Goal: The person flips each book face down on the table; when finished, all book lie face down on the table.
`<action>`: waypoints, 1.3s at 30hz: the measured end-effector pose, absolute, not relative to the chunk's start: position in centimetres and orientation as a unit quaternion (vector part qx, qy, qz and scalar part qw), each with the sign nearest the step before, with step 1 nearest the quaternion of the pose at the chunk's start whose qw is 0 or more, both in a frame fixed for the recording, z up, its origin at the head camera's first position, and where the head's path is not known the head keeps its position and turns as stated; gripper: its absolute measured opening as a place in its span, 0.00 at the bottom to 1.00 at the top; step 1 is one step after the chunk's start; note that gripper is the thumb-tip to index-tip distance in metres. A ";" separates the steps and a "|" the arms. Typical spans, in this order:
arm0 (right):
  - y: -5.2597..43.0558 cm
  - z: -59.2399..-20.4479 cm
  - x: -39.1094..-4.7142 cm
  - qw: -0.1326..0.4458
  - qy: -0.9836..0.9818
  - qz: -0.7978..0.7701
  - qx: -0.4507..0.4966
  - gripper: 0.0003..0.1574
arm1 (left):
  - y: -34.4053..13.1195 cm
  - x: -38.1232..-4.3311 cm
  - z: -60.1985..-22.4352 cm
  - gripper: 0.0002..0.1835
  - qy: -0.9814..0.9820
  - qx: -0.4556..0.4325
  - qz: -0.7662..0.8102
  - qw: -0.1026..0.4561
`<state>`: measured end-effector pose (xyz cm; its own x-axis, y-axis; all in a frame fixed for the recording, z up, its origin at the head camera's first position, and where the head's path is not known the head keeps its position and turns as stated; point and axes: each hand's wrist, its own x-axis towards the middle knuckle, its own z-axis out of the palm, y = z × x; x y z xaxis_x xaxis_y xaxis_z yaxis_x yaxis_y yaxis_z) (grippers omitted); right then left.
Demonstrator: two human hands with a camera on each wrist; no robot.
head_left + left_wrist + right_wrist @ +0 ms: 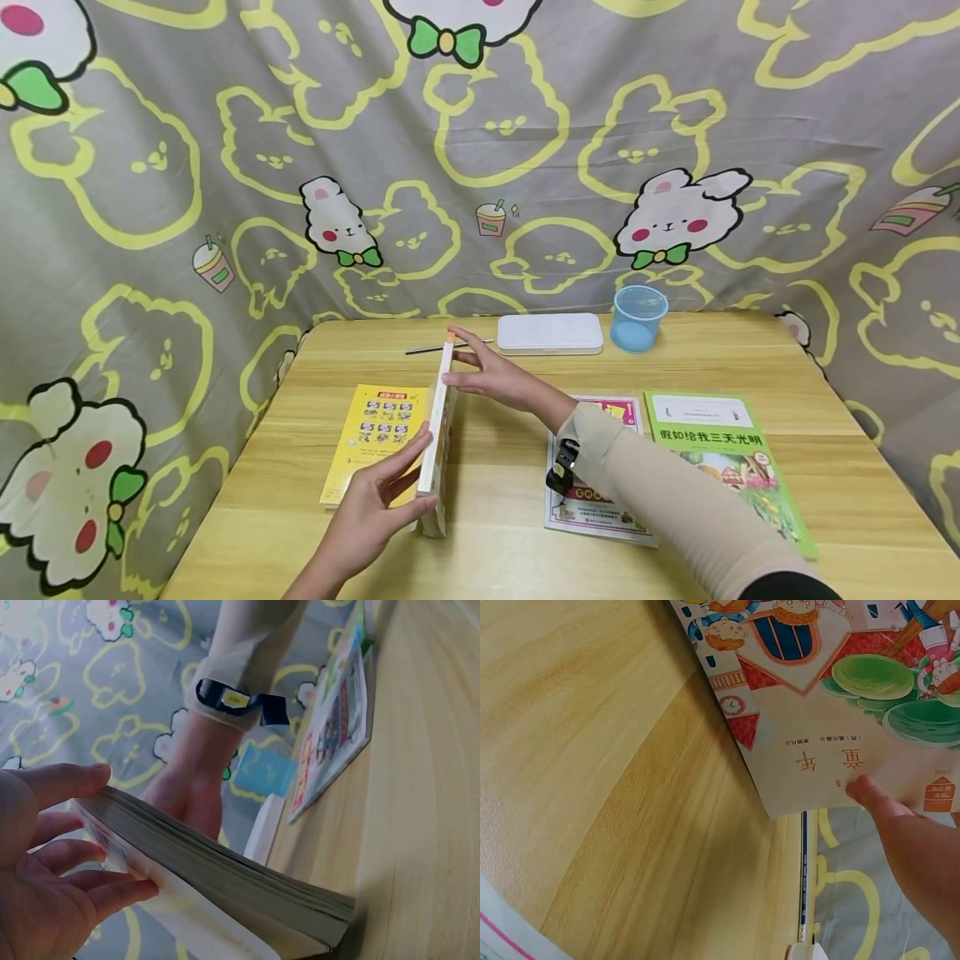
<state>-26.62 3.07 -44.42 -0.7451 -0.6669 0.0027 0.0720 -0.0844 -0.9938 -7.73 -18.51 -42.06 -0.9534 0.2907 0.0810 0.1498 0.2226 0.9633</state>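
We grip the upright book (438,415) with left hand (372,505) near and right hand (493,377) far, judging it light, bendable, best pinched across its full thickness.

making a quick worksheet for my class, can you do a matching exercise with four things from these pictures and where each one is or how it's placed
Things
1. white-spined book
2. yellow book
3. white case
4. blue container

Places and states
A. lies flat on the left side of the table
B. round-rimmed, stands near the table's back edge
C. held between the left hand and the right hand
D. oblong, lies near the table's back edge

Right pairs: 1-C, 2-A, 3-D, 4-B
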 end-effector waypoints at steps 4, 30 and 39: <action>3.3 -44.4 -26.6 0.269 0.609 -0.710 -0.231 0.57 | -18.3 -7.8 -42.3 0.39 0.777 0.157 0.607 0.054; 8.0 -45.8 -26.3 0.198 0.730 -0.613 -0.228 0.55 | -14.8 -9.2 -46.2 0.50 0.730 0.171 0.656 0.087; 9.1 -46.8 -26.1 0.198 0.721 -0.622 -0.232 0.56 | -14.1 -9.8 -47.3 0.50 0.761 0.164 0.620 0.096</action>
